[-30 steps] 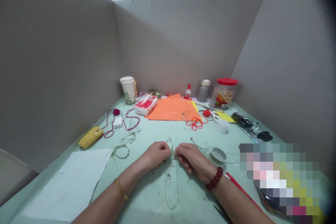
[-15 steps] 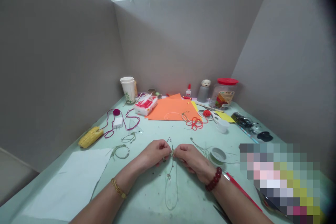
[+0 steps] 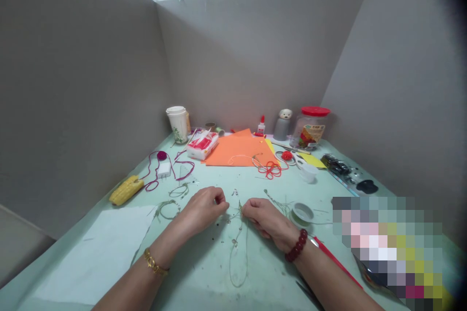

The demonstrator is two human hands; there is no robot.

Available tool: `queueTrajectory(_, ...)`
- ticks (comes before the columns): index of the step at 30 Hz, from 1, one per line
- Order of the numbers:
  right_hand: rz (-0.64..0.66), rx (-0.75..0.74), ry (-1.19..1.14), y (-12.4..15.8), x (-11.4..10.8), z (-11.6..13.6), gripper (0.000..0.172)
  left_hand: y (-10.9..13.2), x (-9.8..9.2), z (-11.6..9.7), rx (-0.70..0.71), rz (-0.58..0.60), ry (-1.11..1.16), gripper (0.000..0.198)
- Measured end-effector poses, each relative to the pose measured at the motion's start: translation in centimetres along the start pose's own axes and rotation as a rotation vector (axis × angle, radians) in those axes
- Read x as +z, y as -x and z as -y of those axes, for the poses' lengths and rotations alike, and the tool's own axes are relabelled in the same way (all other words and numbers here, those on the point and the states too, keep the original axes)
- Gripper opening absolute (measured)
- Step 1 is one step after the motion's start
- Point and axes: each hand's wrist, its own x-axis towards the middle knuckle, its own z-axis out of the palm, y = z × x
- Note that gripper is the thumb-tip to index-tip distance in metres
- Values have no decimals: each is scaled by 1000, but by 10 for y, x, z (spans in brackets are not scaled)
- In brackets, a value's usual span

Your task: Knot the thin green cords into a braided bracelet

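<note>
My left hand (image 3: pixel 200 211) pinches a thin green cord (image 3: pixel 238 248), which hangs in a loop on the pale green mat with small beads strung on it. My right hand (image 3: pixel 264 218) holds the same cord near a small knot, and the fingers hide the grip itself. A short strand stretches between my two hands. A gold bracelet (image 3: pixel 155 262) circles my left wrist, and dark red beads (image 3: pixel 297 245) circle my right. Two finished-looking green beaded loops (image 3: pixel 168 209) lie left of my left hand, and a spool of green cord (image 3: pixel 302 215) sits right of my right hand.
Orange paper (image 3: pixel 239 150), tangled red cord (image 3: pixel 270 170), purple cord (image 3: pixel 156 175), a yellow corn-shaped object (image 3: pixel 126 190), a paper cup (image 3: pixel 177 124) and a red-lidded jar (image 3: pixel 310 129) stand ahead. White paper (image 3: pixel 98 248) lies left. Grey walls surround the mat on three sides.
My left hand has moved left and a little away from my right, drawing the strand out between them. My right hand has barely moved.
</note>
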Motion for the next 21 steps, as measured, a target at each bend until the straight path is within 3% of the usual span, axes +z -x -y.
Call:
queueTrajectory(6,7,4,0,2,1,2,10,-3,0,6,-65,65,106,18)
queueTrajectory(14,17,-6,-40,2,0,3,9,0,19,2,-31,135,248,17)
queueTrajectory(21,2,-19,-49,2,1,2,15,-5,37,8,-107,181,439,17)
